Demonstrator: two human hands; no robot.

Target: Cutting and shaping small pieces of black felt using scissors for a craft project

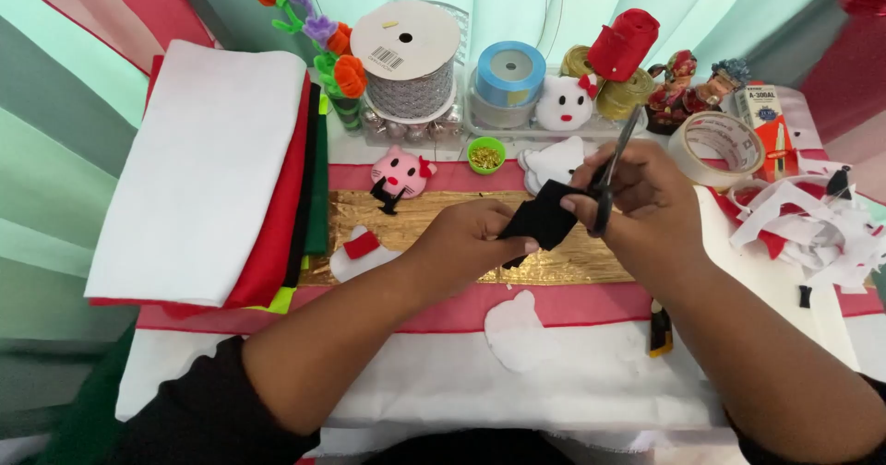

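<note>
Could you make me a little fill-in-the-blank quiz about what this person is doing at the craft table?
1. The right hand holds a pair of ____.
2. The left hand grips a piece of ____ felt.
3. The small green cup holds tiny ____ coloured beads.
4. The top sheet of the folded felt stack at the left is ____.

Missing words: scissors; black; gold; white

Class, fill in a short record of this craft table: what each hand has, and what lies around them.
Left hand: pinches black felt piece
Right hand: holds scissors, blades at the felt
Left of hands: felt stack, white on top
Behind: pink cat face, ribbon spools
Right: white scraps, tape roll
</note>
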